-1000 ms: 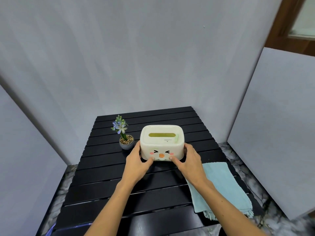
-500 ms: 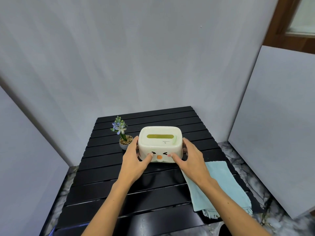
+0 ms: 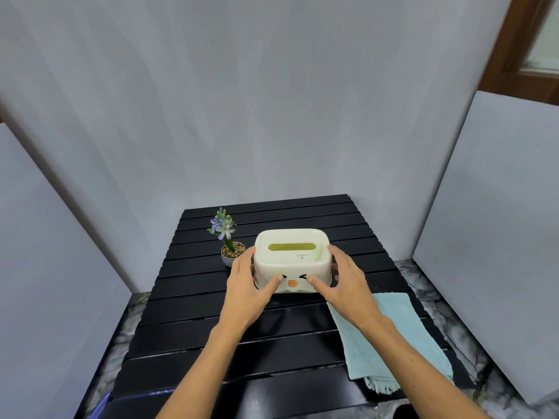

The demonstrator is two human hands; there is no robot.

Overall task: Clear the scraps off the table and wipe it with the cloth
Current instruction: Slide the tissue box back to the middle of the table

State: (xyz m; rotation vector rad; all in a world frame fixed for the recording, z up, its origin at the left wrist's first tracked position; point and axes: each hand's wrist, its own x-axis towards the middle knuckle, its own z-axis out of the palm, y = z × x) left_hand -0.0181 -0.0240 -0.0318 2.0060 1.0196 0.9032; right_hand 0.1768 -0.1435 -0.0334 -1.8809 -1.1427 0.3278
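Observation:
A cream tissue box [image 3: 292, 261] with a cartoon face and a green slot stands on the middle of the black slatted table [image 3: 196, 331]. My left hand [image 3: 245, 294] grips its left side, thumb on the front face. On the box's right side is my right hand [image 3: 348, 285], thumb on the front and fingers curled round the corner. A light blue cloth [image 3: 402, 334] lies folded flat at the table's right edge, just under my right forearm. I see no scraps on the table.
A small potted flower [image 3: 231, 252] stands just left of the box, close to my left fingers. Grey panels wall in the table at the back, left and right [image 3: 490, 237]. A bit of blue [image 3: 102, 400] shows below the table's near left corner.
Both hands have pushed the tissue box away from me, toward the back of the table and nearer the flower pot. The cloth has not moved.

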